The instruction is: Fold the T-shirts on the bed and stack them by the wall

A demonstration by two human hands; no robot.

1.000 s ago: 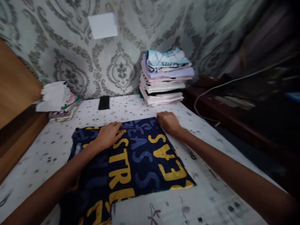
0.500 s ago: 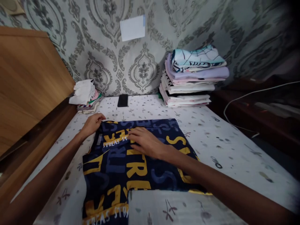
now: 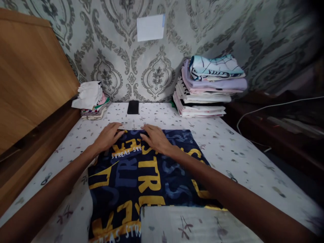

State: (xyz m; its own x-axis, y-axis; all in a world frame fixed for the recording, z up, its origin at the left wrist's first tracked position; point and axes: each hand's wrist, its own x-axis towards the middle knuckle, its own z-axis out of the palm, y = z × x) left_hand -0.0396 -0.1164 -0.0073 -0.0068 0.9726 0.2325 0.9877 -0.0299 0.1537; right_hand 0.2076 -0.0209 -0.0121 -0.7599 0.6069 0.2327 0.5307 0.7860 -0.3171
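My left grip [image 3: 108,136] and right grip [image 3: 155,137] lie spread on the far edge of the dark cloth [image 3: 149,173] on the white sheet [image 3: 245,172]. Behind, a black phone [image 3: 133,107] sits between the small clothes pile [image 3: 90,97] and tall clothes pile [image 3: 207,91].

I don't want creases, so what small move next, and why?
Maybe slide your right hand rightward to smooth the navy-and-yellow lettered fabric, whose far edge extends past that hand; your left hand is near its left end.
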